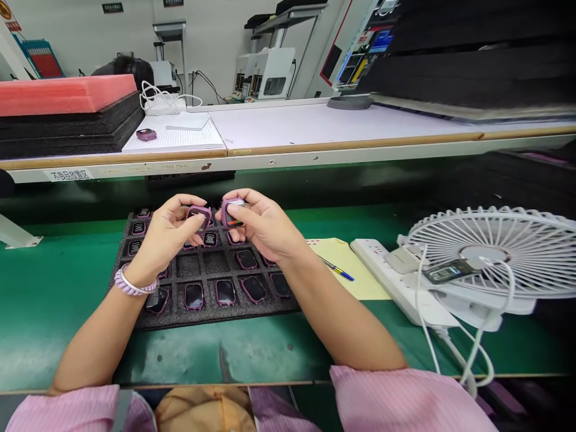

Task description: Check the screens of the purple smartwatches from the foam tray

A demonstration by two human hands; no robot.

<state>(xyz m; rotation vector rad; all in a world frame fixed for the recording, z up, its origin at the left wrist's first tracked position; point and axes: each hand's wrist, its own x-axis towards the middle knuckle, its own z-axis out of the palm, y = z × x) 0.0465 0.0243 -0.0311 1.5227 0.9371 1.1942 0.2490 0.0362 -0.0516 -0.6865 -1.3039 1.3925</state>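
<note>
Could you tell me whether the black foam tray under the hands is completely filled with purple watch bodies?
Not full. The foam tray has at least two empty pockets mid-tray; the left hand and right hand each hold a watch body above it.

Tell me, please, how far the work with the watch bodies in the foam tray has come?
Most pockets of the foam tray hold purple watch bodies; a few middle pockets stand empty. The left hand and right hand each hold one watch body above it.

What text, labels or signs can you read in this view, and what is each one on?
"不良品放置区", roughly: white label on shelf edge; small, partly uncertain.
Wall signs: too small to read.
Poster: blurred.
Notepad: unreadable.
Watch in right hand: colour bars, no legible text.
</note>
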